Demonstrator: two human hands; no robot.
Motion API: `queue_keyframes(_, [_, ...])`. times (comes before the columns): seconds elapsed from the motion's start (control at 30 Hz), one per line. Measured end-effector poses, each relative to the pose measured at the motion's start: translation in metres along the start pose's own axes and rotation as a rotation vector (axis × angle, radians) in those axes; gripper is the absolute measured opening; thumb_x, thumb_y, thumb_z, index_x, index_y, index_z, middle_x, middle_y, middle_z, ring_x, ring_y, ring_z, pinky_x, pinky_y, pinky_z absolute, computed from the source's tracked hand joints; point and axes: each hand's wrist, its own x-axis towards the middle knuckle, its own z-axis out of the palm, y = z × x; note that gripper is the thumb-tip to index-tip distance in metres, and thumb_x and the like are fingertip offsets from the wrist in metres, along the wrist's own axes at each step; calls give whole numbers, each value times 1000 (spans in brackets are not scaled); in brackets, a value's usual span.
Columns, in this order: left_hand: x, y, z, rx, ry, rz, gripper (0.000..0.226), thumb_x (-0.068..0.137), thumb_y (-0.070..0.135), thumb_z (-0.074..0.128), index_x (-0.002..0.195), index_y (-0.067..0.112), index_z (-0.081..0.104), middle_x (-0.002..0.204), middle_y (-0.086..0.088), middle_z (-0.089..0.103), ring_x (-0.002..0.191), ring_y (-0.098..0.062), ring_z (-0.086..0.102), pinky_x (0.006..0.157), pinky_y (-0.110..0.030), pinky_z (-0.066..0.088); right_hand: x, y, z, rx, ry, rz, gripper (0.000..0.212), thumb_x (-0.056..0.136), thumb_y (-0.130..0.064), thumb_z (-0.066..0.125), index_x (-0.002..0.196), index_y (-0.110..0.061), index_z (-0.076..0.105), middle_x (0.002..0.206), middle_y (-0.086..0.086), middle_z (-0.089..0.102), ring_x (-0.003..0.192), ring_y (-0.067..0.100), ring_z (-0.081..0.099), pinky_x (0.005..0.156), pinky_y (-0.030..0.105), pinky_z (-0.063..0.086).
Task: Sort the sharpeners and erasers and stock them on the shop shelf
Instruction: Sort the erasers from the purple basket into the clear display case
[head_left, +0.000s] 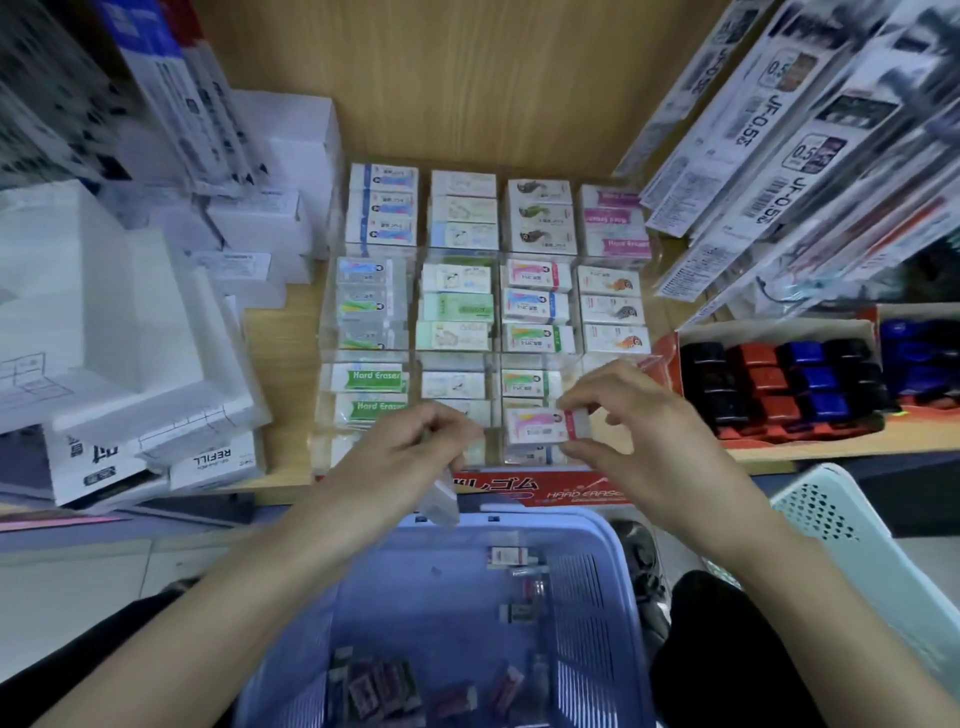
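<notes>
Fingers (586, 399) of the right hand (644, 436) pinch a pink eraser (535, 425) by its end, likely to seat it at the tray's (415, 358) five o'clock; the left hand (410, 452) grips a pale piece (444, 501) in reserve.

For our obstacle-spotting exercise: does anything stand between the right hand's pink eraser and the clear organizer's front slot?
Nothing visible does. The right hand pinches the pink eraser right at the clear organizer, over erasers already stocked there.

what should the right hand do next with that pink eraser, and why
Probably set the pink eraser down into the front slot of the tray beneath it: the right hand pinches it right over that column, where similar erasers already sit.
</notes>
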Motion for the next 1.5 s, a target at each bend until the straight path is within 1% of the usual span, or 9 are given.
queue_keyframes(0.17, [24, 13, 4, -281, 130, -271, 30, 91, -1, 33, 72, 4, 57, 51, -4, 47, 54, -19, 37, 48, -23, 28, 3, 28, -7, -150, 172, 168, 27, 76, -9, 76, 101, -7, 67, 93, -10, 49, 87, 9, 49, 78, 8, 34])
queue_keyframes(0.3, [27, 14, 4, -286, 124, -265, 31, 90, -4, 30, 75, 3, 57, 46, -2, 47, 54, -19, 37, 44, -21, 32, 18, 19, 19, -310, 91, -1, 28, 66, -9, 82, 90, -11, 69, 91, 0, 63, 91, 32, 56, 79, 44, 48])
queue_keyframes(0.4, [28, 16, 5, -278, 111, -309, 33, 89, -7, 30, 70, 5, 54, 53, -6, 48, 56, -19, 38, 29, -13, 33, 23, 16, 27, -326, 24, -7, 23, 63, -15, 84, 81, -16, 68, 86, -2, 65, 86, 28, 53, 73, 43, 45])
queue_keyframes(0.6, [33, 1, -5, -202, 87, -264, 38, 88, -10, 27, 70, 7, 55, 37, 4, 51, 58, -19, 43, 52, -25, 30, 10, 21, 26, -337, -8, -40, 19, 61, -15, 85, 69, -21, 69, 81, -8, 66, 83, 17, 40, 75, 29, 21])
queue_keyframes(0.77, [22, -6, -11, -218, 54, -123, 38, 88, -12, 28, 76, 10, 58, 54, 1, 56, 63, -17, 45, 44, -17, 36, 16, 16, 23, -319, -141, 60, 17, 84, -39, 64, 93, -30, 75, 100, -17, 68, 89, 14, 36, 85, 34, 28])
queue_keyframes(0.9, [7, 1, -4, -295, 32, -42, 34, 92, -10, 32, 79, 10, 57, 71, -5, 51, 57, -8, 49, 35, -10, 34, 14, -10, 10, -1, -12, 163, 29, 89, -47, 54, 92, -25, 74, 94, -12, 71, 88, 17, 49, 85, 36, 39])
queue_keyframes(1.1, [5, -3, -4, -215, 68, 53, 27, 96, 6, 41, 85, 23, 60, 82, 4, 58, 59, -6, 53, 51, -22, 38, 8, -67, 27, 930, -219, 587, 34, 74, -39, 68, 95, -13, 61, 86, 12, 72, 69, 12, 61, 60, 23, 43])
queue_keyframes(1.33, [21, -2, -4, -369, 218, -166, 39, 89, 55, 47, 84, 21, 64, 91, -1, 66, 76, -16, 58, 60, -30, 41, 9, -72, 33, 1033, -167, 653, 19, 77, 2, 70, 90, -10, 63, 67, -1, 64, 60, 12, 60, 56, 21, 47])
queue_keyframes(1.5, [10, 0, -17, -612, 169, -25, 6, 91, 9, 56, 91, 10, 63, 77, -5, 57, 55, -7, 51, 47, -14, 42, 13, -67, 25, 908, -52, 613, 15, 79, -2, 70, 87, -15, 69, 81, 1, 65, 60, 5, 56, 54, 15, 44])
